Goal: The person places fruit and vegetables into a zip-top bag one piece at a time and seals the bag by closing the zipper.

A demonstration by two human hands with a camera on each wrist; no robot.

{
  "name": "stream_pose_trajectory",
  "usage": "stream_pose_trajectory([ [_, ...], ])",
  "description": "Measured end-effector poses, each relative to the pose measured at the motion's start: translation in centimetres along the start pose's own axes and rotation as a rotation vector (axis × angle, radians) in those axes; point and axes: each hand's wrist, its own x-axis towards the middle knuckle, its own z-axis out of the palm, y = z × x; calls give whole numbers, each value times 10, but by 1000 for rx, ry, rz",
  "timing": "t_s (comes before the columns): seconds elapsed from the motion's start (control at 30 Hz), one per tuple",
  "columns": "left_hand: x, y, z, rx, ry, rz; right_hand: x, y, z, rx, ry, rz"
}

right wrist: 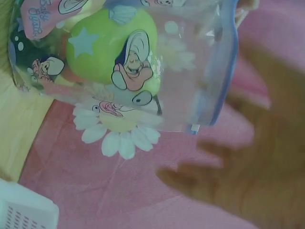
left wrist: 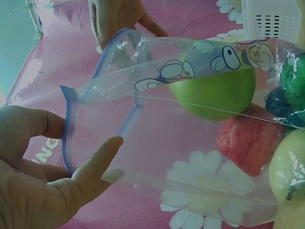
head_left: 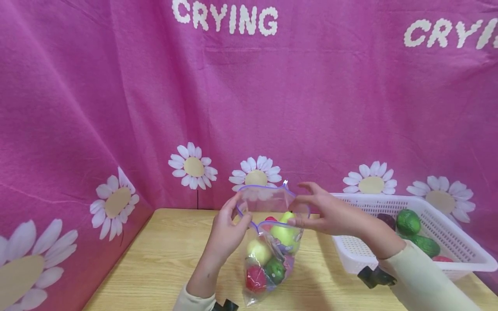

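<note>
A clear zip bag (head_left: 272, 255) printed with cartoon figures stands on the table with its blue-edged mouth spread wide. Inside are a green pear (head_left: 283, 233), a pale yellow-green round fruit (head_left: 258, 252), a red fruit (head_left: 256, 277), a dark green one (head_left: 275, 270) and another red one behind. My left hand (head_left: 227, 229) pinches the left rim, its thumb inside the mouth in the left wrist view. At the right rim is my right hand (head_left: 330, 211), fingers spread and blurred in the right wrist view; whether it touches the bag I cannot tell. A white slider (right wrist: 195, 128) sits at the rim's end.
To the right, a white perforated basket (head_left: 463, 229) holds a green avocado-like fruit (head_left: 408, 222), a longer green one (head_left: 424, 245), a dark purple one and part of a red one. A pink cloth (head_left: 249, 108) with daisies hangs behind the wooden table (head_left: 167, 259).
</note>
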Motion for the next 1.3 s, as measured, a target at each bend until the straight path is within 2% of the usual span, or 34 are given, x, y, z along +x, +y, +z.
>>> stream_pose_trajectory([
  [0.1,1,-1,-1,22,4,6,-3,4,4,42,-89,-90],
  [0.2,1,-2,-5,114,-16,36,0,7,8,40,-52,-196],
  [0.33,1,-6,-16,216,-161,82,6,10,10,52,59,-269],
  [0.4,1,-9,-21,209,-233,95,7,11,11,62,99,-255],
  [0.47,1,-10,-25,172,-268,91,7,12,14,86,134,-222],
  [0.6,1,-9,-25,197,-200,103,8,14,18,147,197,-149],
  [0.73,2,-7,-19,275,-85,117,12,13,20,134,212,-153],
  [0.8,3,-6,-18,287,-49,129,14,12,21,122,212,-163],
  [0.9,3,-5,-19,256,-75,122,14,12,20,126,222,-163],
  [1.03,1,-5,-26,202,-223,111,12,15,20,122,252,-137],
  [1.1,1,-7,-28,179,-266,127,12,17,20,119,258,-111],
  [1.2,3,-10,-25,168,-232,163,14,18,19,161,255,-54],
  [1.3,7,-15,-17,140,-126,200,20,18,21,199,277,7],
])
